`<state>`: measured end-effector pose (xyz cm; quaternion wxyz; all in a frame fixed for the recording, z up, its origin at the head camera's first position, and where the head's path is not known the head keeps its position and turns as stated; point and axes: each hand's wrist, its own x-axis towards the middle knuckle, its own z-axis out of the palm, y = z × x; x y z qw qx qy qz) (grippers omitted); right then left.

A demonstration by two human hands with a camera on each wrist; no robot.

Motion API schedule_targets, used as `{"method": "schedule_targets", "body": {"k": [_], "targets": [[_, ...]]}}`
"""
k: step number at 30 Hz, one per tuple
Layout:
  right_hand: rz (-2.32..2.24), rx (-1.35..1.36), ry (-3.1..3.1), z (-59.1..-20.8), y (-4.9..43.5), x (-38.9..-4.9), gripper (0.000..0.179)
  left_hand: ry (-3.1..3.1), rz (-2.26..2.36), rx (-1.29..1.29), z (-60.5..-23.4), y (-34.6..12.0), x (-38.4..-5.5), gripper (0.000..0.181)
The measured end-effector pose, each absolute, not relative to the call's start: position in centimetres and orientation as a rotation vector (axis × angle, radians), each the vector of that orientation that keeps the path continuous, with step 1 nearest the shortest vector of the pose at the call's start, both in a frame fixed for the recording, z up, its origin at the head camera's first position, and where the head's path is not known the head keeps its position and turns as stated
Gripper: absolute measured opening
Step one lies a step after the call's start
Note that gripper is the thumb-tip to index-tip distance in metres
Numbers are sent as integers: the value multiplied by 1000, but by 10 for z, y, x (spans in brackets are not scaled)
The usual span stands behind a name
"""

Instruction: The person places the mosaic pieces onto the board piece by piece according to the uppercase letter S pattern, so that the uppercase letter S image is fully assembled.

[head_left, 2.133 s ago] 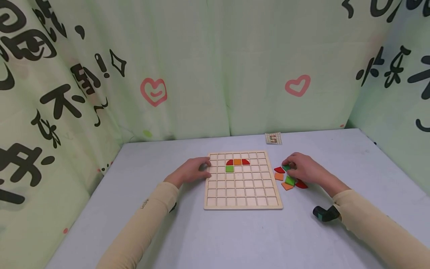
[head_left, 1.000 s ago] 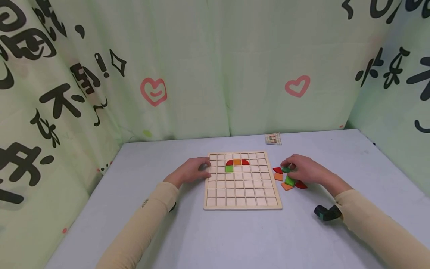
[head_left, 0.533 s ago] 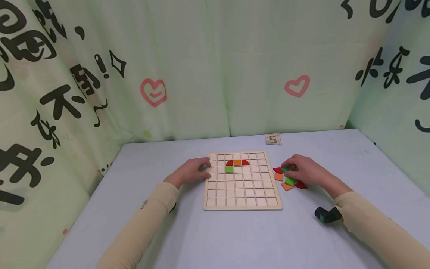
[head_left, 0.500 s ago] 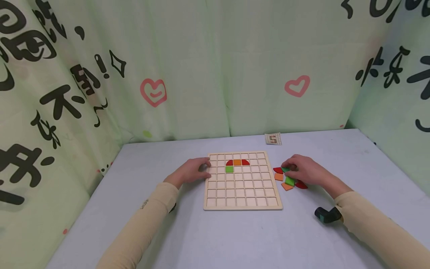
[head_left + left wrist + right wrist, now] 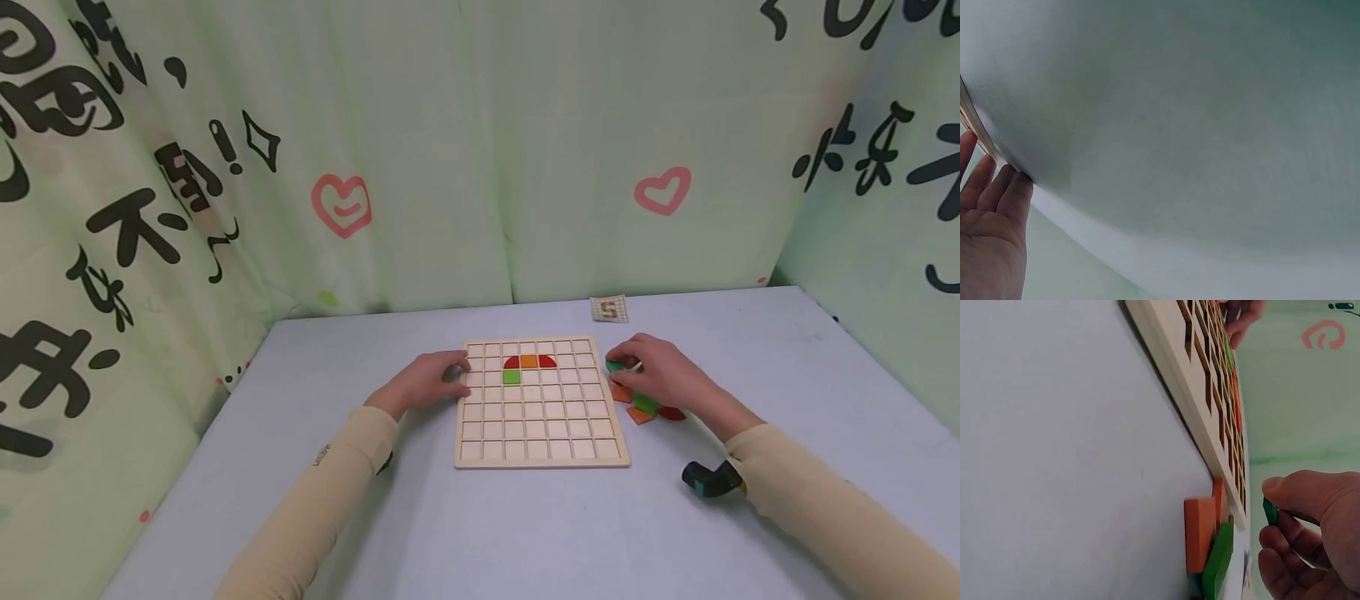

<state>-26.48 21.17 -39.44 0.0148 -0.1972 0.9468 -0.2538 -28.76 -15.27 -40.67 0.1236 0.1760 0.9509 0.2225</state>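
Note:
A wooden grid board (image 5: pixel 536 411) lies on the table. Near its far side sit two red quarter-round tiles, an orange square tile (image 5: pixel 529 361) between them, and a light green square tile (image 5: pixel 512 377). My left hand (image 5: pixel 426 382) rests its fingers and thumb along the board's left edge. Off the right edge, my right hand (image 5: pixel 663 371) pinches a dark green tile (image 5: pixel 1270 512) between thumb and fingers, raised above the table. Under and beside that hand lie loose tiles: orange (image 5: pixel 1200 534), light green (image 5: pixel 1219 559) and a red one (image 5: pixel 672 413), partly hidden.
A small card (image 5: pixel 609 308) with a gridded pattern lies behind the board on the white table (image 5: pixel 360 525). Pale green curtains (image 5: pixel 487 167) with writing and hearts hang behind and at both sides. A black wrist device (image 5: pixel 711 480) shows below the right sleeve.
My right hand has moved left toward the board, lifting the dark green tile away from the loose tiles. My left hand stays at the board's left edge.

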Motion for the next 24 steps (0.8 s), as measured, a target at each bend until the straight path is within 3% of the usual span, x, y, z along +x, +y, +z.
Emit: {"method": "schedule_targets", "body": {"k": [24], "targets": [[-815, -975, 2772, -402, 120, -257, 25, 2775, 654, 538, -408, -155, -289, 35]]}}
